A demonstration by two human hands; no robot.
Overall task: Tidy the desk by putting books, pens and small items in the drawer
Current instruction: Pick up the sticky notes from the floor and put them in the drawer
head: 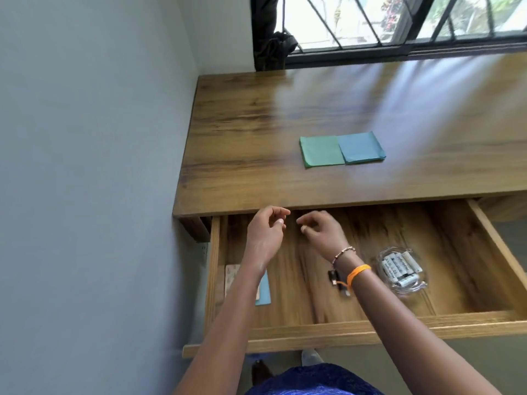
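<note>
The wooden drawer (350,327) is pulled out under the desk (256,115). Both hands hover above its back part, close together. My left hand (266,230) has its fingers loosely curled and holds nothing. My right hand (320,229) is the same, fingers loosely curled, nothing in it. On the desk top lie a green pad of sticky notes (320,152) and a blue pad (360,148), side by side and touching. Inside the drawer sit a clear dish of white batteries (400,270), a small black USB item (336,280) and a light-blue card (263,292), partly hidden by my left forearm.
A grey wall (85,166) runs along the desk's left side. A barred window (399,21) stands behind the desk, with a dark bundled curtain (273,44) at its left corner. The drawer's front rail sticks out toward my body.
</note>
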